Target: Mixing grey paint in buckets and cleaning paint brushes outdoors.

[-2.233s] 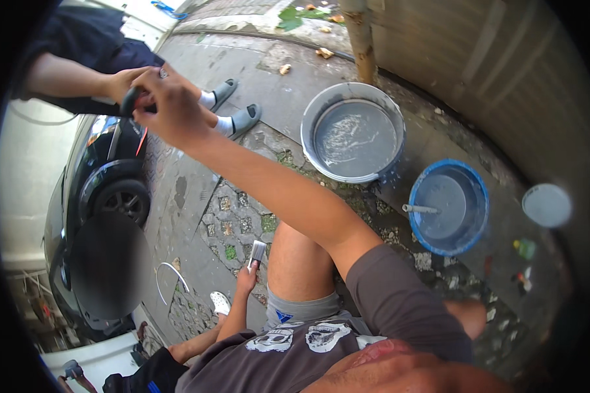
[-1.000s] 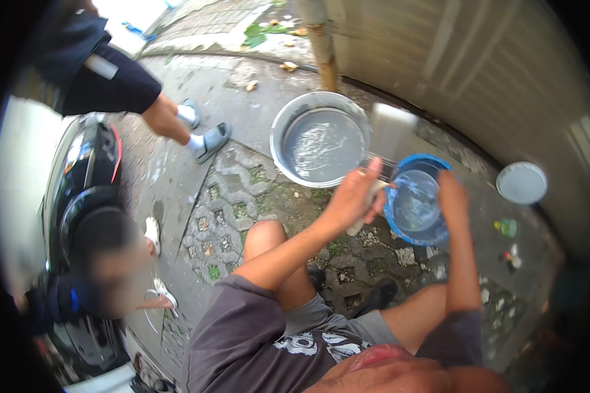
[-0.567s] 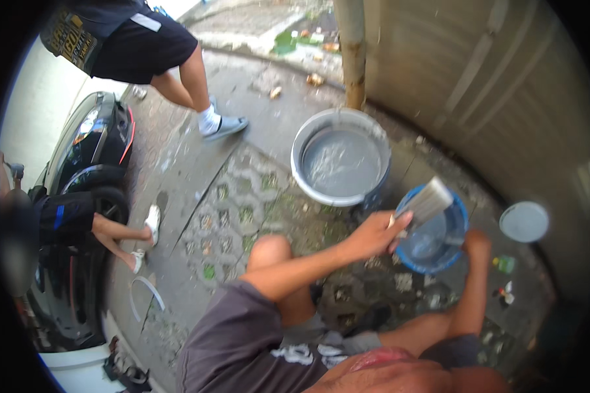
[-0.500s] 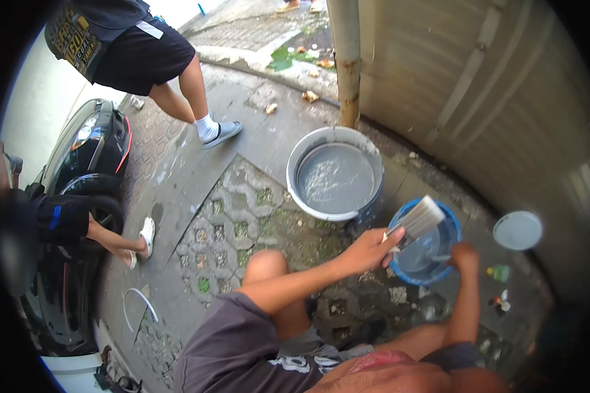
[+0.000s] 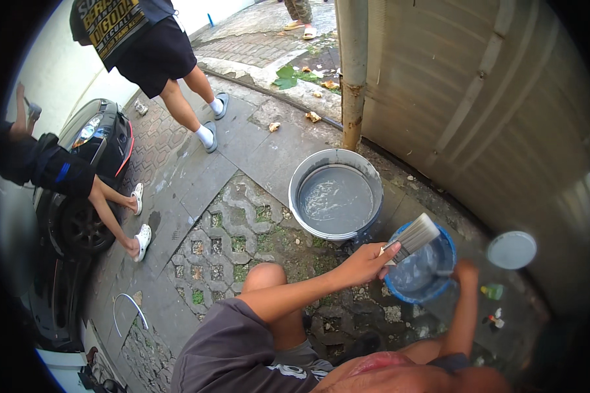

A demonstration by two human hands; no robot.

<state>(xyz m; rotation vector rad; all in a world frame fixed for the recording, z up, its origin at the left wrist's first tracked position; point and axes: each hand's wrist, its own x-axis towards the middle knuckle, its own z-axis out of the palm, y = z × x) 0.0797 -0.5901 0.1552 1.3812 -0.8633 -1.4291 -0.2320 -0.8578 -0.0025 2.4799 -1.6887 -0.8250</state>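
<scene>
A flat, wide paintbrush (image 5: 415, 237) with pale bristles is in my left hand (image 5: 371, 263), fingers closed round its handle. The bristles point up and to the right, over the rim of a blue bucket (image 5: 453, 243) with greyish residue on its inside. My right hand (image 5: 465, 271) is closed at the bucket's right side, on a thin pale stick-like thing (image 5: 445, 272) reaching into the bucket; its kind cannot be made out. Just beyond, to the left, stands a larger white bucket (image 5: 297, 171) containing grey paint (image 5: 337, 196).
A round pale lid (image 5: 512, 250), a small green-yellow bottle (image 5: 492, 291) and small litter lie at right. A metal wall (image 5: 465, 85) and rusty post (image 5: 354, 72) rise beyond. Two people stand left, near a black car (image 5: 79, 216); another's feet show at the top. A white hose piece (image 5: 126, 298) lies lower left.
My view has shifted slightly. The person at the upper left has taken a step, and the other's feet are farther apart. Both my hands keep their hold; the brush stays over the blue bucket.
</scene>
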